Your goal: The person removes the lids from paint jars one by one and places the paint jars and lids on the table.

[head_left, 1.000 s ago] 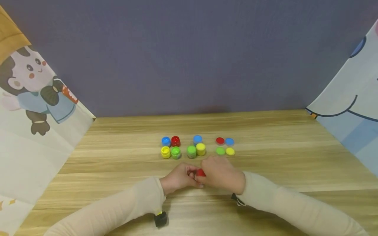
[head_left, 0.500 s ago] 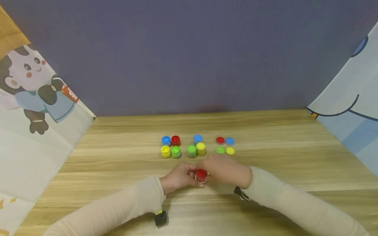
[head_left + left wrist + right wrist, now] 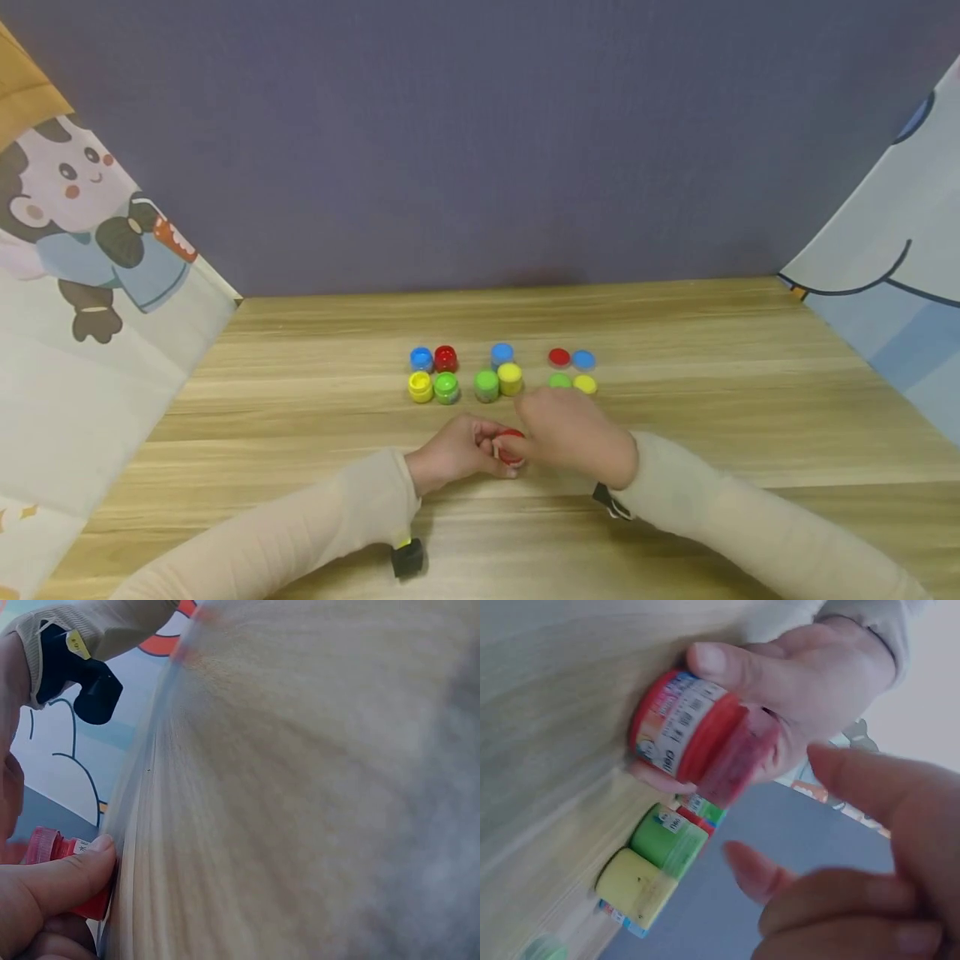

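Observation:
My left hand (image 3: 453, 450) grips a small red paint jar (image 3: 667, 724) low over the wooden table, thumb on one side and fingers on the other. The jar carries a printed label, and its translucent red lid (image 3: 739, 757) sits on top. Over the lid hovers my right hand (image 3: 573, 435). In the right wrist view, its thumb and forefinger (image 3: 870, 776) are spread apart with a gap to the lid, and the other fingers are bent. The left wrist view shows the left thumb (image 3: 71, 881) lying along the jar's side.
Beyond the hands stand lidded green (image 3: 487, 386), yellow (image 3: 510, 380) and blue (image 3: 502, 354) jars. Left of them are open blue (image 3: 422, 360), red (image 3: 446, 360), yellow (image 3: 421, 387) and green (image 3: 447, 389) jars. Red (image 3: 558, 358), blue (image 3: 583, 360), green (image 3: 560, 381) and yellow (image 3: 585, 384) lids lie right.
My right hand has shifted about the red lid, drawing slightly right and uncovering more of it, then bringing a digit back over it. The left hand and the jar have stayed in place.

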Available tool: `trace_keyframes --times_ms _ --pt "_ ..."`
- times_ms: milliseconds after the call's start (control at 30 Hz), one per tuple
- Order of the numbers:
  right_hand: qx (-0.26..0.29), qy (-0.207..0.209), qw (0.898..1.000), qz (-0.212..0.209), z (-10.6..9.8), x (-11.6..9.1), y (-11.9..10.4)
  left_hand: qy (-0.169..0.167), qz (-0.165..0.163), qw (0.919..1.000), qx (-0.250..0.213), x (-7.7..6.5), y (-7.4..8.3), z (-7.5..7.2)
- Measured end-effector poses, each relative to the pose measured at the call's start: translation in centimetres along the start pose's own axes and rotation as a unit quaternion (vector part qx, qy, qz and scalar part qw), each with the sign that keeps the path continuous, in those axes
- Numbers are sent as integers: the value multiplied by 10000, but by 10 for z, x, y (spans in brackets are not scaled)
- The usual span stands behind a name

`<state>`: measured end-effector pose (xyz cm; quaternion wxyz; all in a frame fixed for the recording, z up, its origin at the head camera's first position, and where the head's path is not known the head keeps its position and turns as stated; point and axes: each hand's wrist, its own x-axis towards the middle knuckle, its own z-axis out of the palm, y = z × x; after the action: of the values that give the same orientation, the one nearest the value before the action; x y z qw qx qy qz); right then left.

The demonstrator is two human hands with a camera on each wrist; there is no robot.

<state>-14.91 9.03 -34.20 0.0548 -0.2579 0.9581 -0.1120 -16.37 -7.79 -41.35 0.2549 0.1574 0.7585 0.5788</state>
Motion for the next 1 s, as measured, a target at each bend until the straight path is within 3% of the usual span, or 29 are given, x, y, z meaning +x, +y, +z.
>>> trace_keyframes --times_ms 167,300,867,1000 --pt "-389 42 9988 297 10 1 -3 39 -114 9999 -99 -1 0 1" --pt "-489 81 9985 218 16 1 -2 17 -118 9999 -80 -1 1 1" --pt "-299 -131 9994 68 10 1 -5 14 -10 10000 -4 -1 1 0" --pt "-218 -79 9997 -127 9 0 -3 4 -3 10000 28 -1 0 -1"
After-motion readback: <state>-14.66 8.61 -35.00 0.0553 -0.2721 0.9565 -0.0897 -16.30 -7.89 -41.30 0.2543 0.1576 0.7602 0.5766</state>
